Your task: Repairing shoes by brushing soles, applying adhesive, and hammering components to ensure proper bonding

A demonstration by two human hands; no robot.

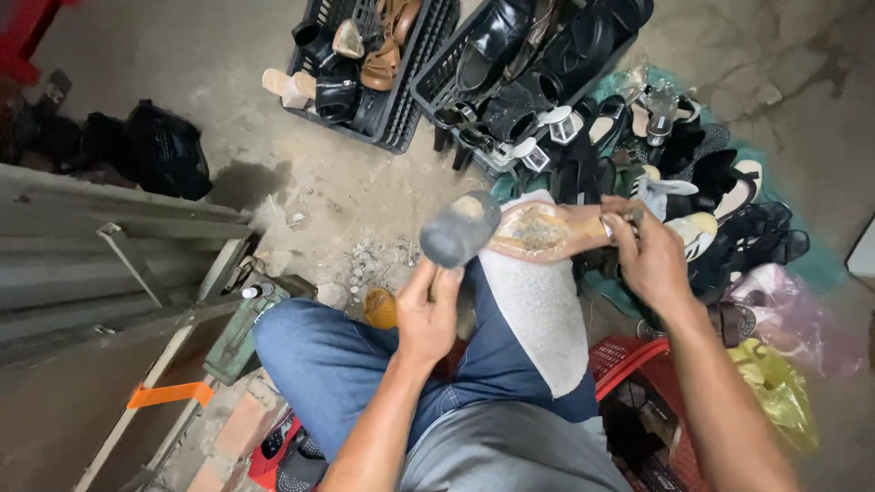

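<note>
Both bare forearms reach forward toward twelve o'clock over the knees. The left hand (428, 314) is at about eleven o'clock, fingers curled shut in a grip, thumb up. The right hand (649, 260) sits at one o'clock, wrist bent inward, fingertips pinching together.

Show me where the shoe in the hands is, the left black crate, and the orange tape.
shoe (538, 230), head view, on the glue-marked sole.
left black crate (394, 123), head view, on its front rim.
orange tape (170, 394), head view, on the middle of the strip.
</note>
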